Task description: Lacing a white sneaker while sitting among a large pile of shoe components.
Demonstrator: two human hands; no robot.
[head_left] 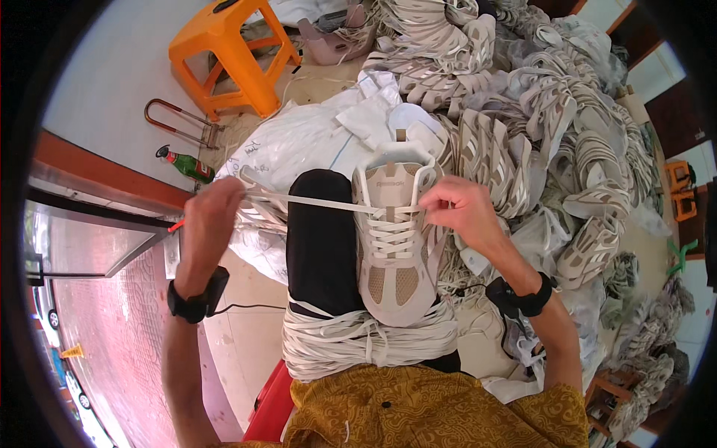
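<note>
A beige and tan sneaker (393, 280) rests on my lap with its toe toward me; whether it has a sole is hidden. White lace crosses its tongue in several rows. My left hand (213, 220), closed, pulls one flat white shoelace (317, 202) taut out to the left, over my dark-trousered knee. At the shoe's upper right eyelets, my right hand (463, 213) pinches with thumb and forefinger; it seems to grip lace there, mostly covered by the fingers. A thick bundle of white laces (370, 347) lies across my thighs, tied in the middle.
Large heaps of beige shoe uppers (553, 112) spread ahead and to the right. A white woven sack (310, 142) lies before my knees. An orange stool (231, 52) and a green bottle (187, 164) stand at the far left, near a glass door (104, 231).
</note>
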